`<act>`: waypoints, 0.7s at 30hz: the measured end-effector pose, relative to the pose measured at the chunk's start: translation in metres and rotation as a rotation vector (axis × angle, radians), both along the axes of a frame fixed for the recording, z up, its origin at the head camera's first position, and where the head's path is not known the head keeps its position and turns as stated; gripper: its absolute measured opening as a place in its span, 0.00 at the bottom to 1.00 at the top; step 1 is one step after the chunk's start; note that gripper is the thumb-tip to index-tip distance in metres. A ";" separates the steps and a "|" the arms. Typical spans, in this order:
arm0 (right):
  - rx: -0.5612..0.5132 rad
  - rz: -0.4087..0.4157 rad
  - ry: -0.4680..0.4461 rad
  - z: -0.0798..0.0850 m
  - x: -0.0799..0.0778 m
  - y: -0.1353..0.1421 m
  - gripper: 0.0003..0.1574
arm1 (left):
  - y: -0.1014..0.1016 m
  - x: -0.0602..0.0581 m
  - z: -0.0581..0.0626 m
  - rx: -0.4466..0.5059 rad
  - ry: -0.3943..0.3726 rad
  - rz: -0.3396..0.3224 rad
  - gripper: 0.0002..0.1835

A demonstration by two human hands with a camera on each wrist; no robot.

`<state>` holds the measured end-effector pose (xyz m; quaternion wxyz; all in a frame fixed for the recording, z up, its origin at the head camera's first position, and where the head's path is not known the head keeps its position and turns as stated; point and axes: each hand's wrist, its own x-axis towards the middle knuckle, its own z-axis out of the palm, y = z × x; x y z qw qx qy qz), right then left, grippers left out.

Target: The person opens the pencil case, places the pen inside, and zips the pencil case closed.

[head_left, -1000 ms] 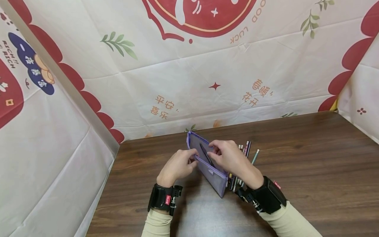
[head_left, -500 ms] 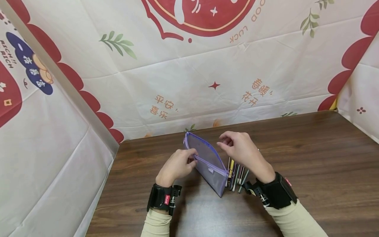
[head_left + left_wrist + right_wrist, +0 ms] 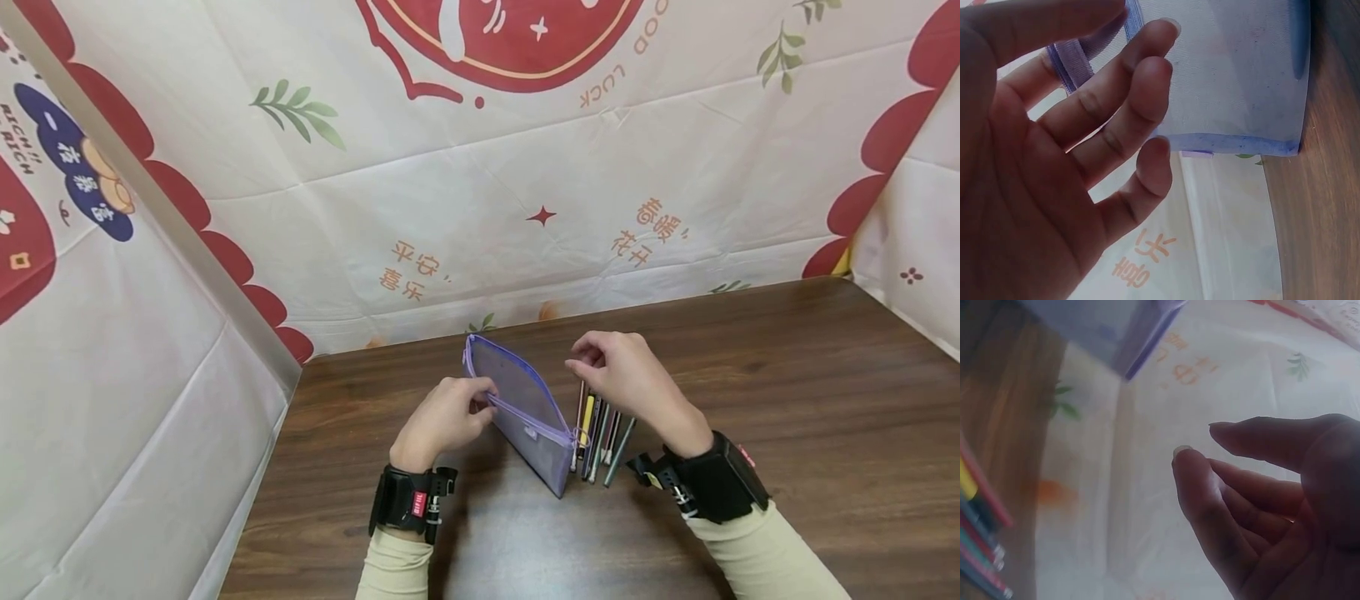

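A purple mesh zip pencil case (image 3: 542, 457) stands upright on the table, its mouth gaping. My left hand (image 3: 444, 421) pinches the near zip edge between thumb and finger; the other fingers curl loosely beside the mesh in the left wrist view. Through that mesh shows a long dark shape (image 3: 1299, 37), probably a pen. My right hand (image 3: 633, 379) hovers above a bunch of pencils (image 3: 598, 437) to the right of the case. Its thumb and forefinger are apart with nothing between them, as the right wrist view shows. The hand hides the pencils' far ends in the head view.
The brown wooden table (image 3: 750, 400) extends to the right and front. A white printed cloth (image 3: 480, 183) hangs along the back, and another cloth panel (image 3: 135, 400) borders the left side.
My right hand has let go of a dark pen inside the case and moved right, over the pencils. My left hand has kept its hold on the case edge.
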<state>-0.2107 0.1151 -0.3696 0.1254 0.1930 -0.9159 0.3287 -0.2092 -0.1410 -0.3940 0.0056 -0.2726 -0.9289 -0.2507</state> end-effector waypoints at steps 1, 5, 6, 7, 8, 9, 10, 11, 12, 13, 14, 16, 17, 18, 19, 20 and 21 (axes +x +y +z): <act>0.010 -0.006 -0.002 -0.002 -0.001 0.003 0.07 | 0.000 0.000 0.000 -0.001 -0.001 0.000 0.04; 0.054 -0.034 -0.007 -0.014 -0.006 0.015 0.07 | -0.001 -0.001 0.000 -0.002 -0.003 -0.002 0.04; 0.063 -0.041 -0.012 -0.017 -0.008 0.017 0.07 | -0.001 -0.001 0.000 -0.003 -0.005 0.000 0.04; 0.070 -0.048 -0.024 -0.020 -0.010 0.020 0.08 | -0.001 -0.001 0.000 -0.005 -0.006 0.002 0.04; 0.077 -0.052 -0.040 -0.023 -0.012 0.021 0.08 | -0.001 0.000 0.000 -0.005 -0.007 0.002 0.04; 0.083 -0.054 -0.058 -0.026 -0.014 0.023 0.09 | -0.001 0.000 0.000 -0.004 -0.009 0.004 0.04; 0.086 -0.055 -0.076 -0.027 -0.015 0.024 0.09 | -0.001 0.000 0.001 -0.004 -0.009 0.005 0.04; 0.087 -0.055 -0.094 -0.029 -0.016 0.024 0.10 | -0.001 0.000 0.000 -0.003 -0.009 0.006 0.04; 0.089 -0.054 -0.113 -0.030 -0.017 0.025 0.10 | -0.001 0.000 0.000 -0.002 -0.012 0.006 0.04; 0.091 -0.052 -0.132 -0.032 -0.018 0.025 0.10 | -0.002 0.000 0.000 0.000 -0.014 0.006 0.04; 0.093 -0.051 -0.147 -0.033 -0.019 0.025 0.10 | -0.002 0.000 0.000 0.002 -0.014 0.004 0.04; 0.097 -0.049 -0.175 -0.035 -0.020 0.026 0.09 | -0.002 0.000 0.000 0.004 -0.015 0.002 0.04; 0.101 -0.050 -0.189 -0.036 -0.020 0.026 0.09 | -0.002 0.000 0.000 0.004 -0.016 0.001 0.04; 0.103 -0.050 -0.207 -0.037 -0.021 0.026 0.08 | -0.002 0.000 -0.001 0.004 -0.017 0.001 0.04; 0.103 -0.047 -0.227 -0.037 -0.021 0.026 0.08 | -0.001 0.000 -0.001 0.006 -0.017 0.000 0.04; 0.100 -0.046 -0.249 -0.038 -0.021 0.026 0.07 | -0.001 0.000 -0.001 0.005 -0.016 -0.001 0.04; 0.095 -0.046 -0.272 -0.039 -0.021 0.026 0.07 | -0.001 0.000 -0.001 0.005 -0.017 0.000 0.04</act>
